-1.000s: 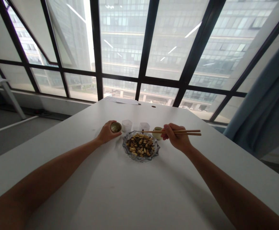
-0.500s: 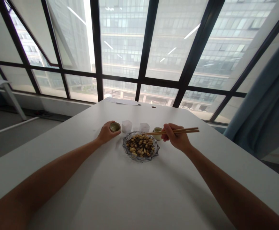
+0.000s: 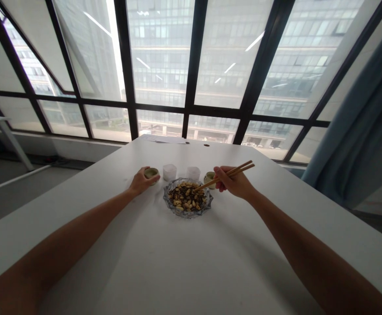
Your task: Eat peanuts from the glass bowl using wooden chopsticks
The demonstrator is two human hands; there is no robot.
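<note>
My left hand point(image 3: 141, 180) is wrapped round a small greenish cup point(image 3: 152, 174) at the left, its mouth facing up. In my right hand point(image 3: 232, 180) is a pair of wooden chopsticks point(image 3: 240, 168), slanting down to the left. Their tips reach the mixed nuts and dark seeds point(image 3: 188, 199) heaped in a clear glass bowl with a jagged rim point(image 3: 167, 205). Beside my right fingers stands a second small cup point(image 3: 208, 177), partly hidden by the hand.
Two whitish translucent cups, a left one point(image 3: 169, 172) and a right one point(image 3: 193, 173), stand behind the bowl. Papers point(image 3: 163, 139) lie at the far end of the white table point(image 3: 178, 262). A blue curtain point(image 3: 351, 131) hangs at the right, by the windows.
The chopsticks have tilted from nearly level to a slant, their tips lower into the nuts. The cup in my left hand looks more upright. The whole view has shifted slightly.
</note>
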